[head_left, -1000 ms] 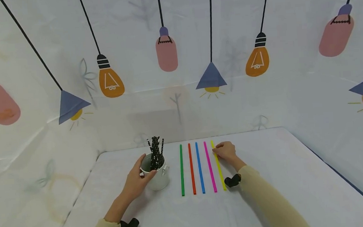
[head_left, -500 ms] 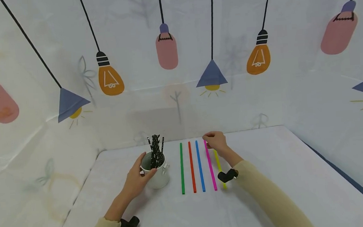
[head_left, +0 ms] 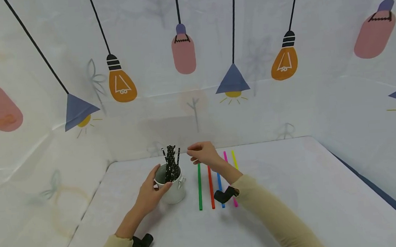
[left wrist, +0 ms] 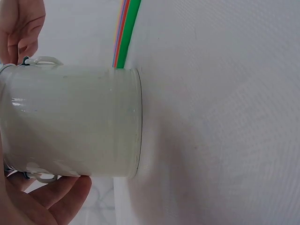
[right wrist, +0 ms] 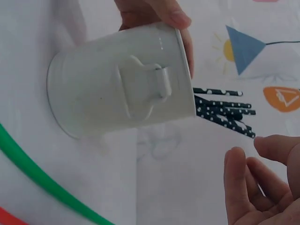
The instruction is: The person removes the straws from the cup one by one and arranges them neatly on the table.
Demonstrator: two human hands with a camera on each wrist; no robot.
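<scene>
White surface [head_left: 293, 208] across the lower frame; left of centre, a white bucket [head_left: 174, 195], gripped by the left hand [head_left: 148, 197]; centre, the right hand [head_left: 203, 153], thumb and fingers parted; below, coloured straws [head_left: 211, 187]; inside the bucket, dotted black straws [head_left: 171, 169].

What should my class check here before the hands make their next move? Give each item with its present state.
1. White bucket steadied: ok, the left hand grips it.
2. Bucket standing on the table: ok.
3. Right hand free: ok, it holds nothing, near the dotted straws.
4. Dotted straws easy to tell apart: not ok, most are bunched and overlap.
5. Number of dotted straws: cannot tell, because of that overlap.
6. Five coloured sticks fully visible in the head view: not ok, the right arm covers parts of some.
</scene>
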